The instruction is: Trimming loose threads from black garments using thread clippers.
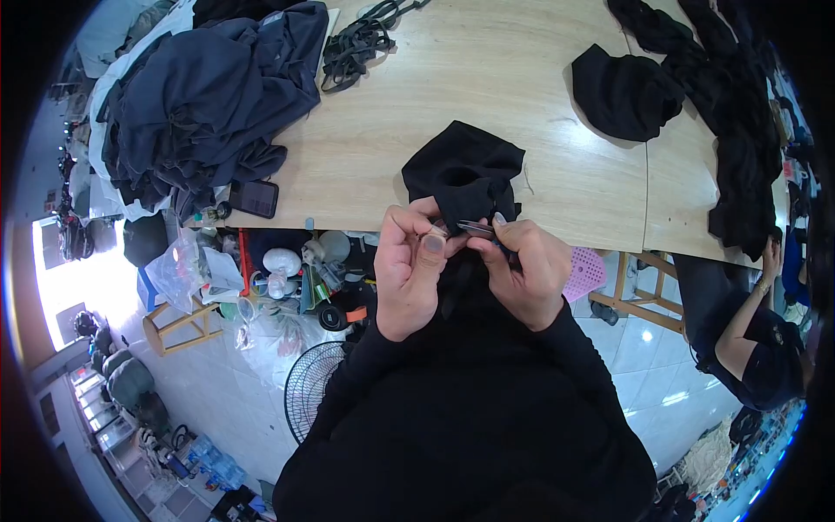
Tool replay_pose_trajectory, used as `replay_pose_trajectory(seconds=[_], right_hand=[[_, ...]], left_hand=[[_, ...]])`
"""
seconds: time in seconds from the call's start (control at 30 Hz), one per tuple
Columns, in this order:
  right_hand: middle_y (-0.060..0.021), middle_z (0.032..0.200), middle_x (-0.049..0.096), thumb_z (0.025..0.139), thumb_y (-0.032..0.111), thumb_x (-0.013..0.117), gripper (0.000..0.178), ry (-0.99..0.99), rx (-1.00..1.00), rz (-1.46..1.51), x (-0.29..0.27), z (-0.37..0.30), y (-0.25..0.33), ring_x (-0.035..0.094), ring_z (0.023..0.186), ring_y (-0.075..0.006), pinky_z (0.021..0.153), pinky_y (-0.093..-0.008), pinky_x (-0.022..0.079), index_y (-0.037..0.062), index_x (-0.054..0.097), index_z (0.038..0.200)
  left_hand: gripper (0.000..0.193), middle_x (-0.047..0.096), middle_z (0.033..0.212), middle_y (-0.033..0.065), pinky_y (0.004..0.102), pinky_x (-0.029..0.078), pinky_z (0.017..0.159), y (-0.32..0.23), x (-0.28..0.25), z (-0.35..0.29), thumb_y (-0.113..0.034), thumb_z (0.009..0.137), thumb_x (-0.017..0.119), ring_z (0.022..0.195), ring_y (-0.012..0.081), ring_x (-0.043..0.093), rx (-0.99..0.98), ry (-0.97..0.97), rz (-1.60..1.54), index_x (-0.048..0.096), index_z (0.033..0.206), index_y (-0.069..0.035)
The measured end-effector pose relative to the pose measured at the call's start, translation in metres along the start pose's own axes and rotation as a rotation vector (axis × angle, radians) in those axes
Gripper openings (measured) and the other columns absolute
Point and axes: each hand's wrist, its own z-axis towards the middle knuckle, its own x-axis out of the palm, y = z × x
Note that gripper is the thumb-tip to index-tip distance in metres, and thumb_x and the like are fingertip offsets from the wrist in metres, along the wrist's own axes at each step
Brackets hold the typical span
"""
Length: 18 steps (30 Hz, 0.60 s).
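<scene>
A black fabric piece, gathered and folded, lies on the table's near edge, and its near end is raised between my hands. My left hand is closed, pinching that near end between thumb and fingers. In my right hand is a pair of small thread snips, closed in the fingers. Their thin metal blades point left, against the cloth beside my left fingertips. Most of the snips' handle is hidden by my right fingers. Whether the blades are on a thread cannot be made out.
Dark navy garments are heaped at the left, near a phone. Black straps lie at the back. Another black piece and a long black cloth lie right, where a person sits. A fan stands below.
</scene>
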Motion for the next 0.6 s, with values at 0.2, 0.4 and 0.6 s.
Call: replay_pose_trajectory(seconds=[0.2,0.4,0.6], right_hand=[[-0.0145,0.081,0.073,0.086,0.011,0.092,0.030,0.012,0.017,0.013,-0.0006,0.0011,0.0009,0.072,0.064,-0.0278,0.055,-0.0343,0.053,-0.0001,0.066,0.094],[-0.0153,0.082,0.073,0.088,0.011,0.091,0.029,-0.027,0.029,0.010,-0.0038,0.0039,0.0012,0.072,0.065,-0.0275,0.055,-0.0336,0.053,-0.0004,0.065,0.093],[-0.0148,0.082,0.073,0.086,0.013,0.092,0.031,0.008,0.017,-0.001,-0.0014,0.0038,0.0026,0.072,0.065,-0.0283,0.055,-0.0339,0.053,-0.0001,0.065,0.093]], left_hand=[[0.021,0.053,0.144,0.0232,0.0526,0.057,0.112,-0.0011,-0.0021,-0.0001,-0.018,0.116,0.055,0.133,0.0389,0.065,-0.014,0.018,0.022,0.041,0.118,-0.004],[0.023,0.052,0.146,0.0256,0.0511,0.058,0.110,0.0023,-0.0073,-0.0021,-0.017,0.115,0.058,0.129,0.0339,0.066,-0.014,-0.052,0.008,0.042,0.118,-0.001],[0.020,0.052,0.147,0.0258,0.0548,0.056,0.113,0.0008,-0.0042,0.0000,-0.018,0.116,0.055,0.134,0.0450,0.064,0.002,0.018,-0.029,0.041,0.119,-0.004]])
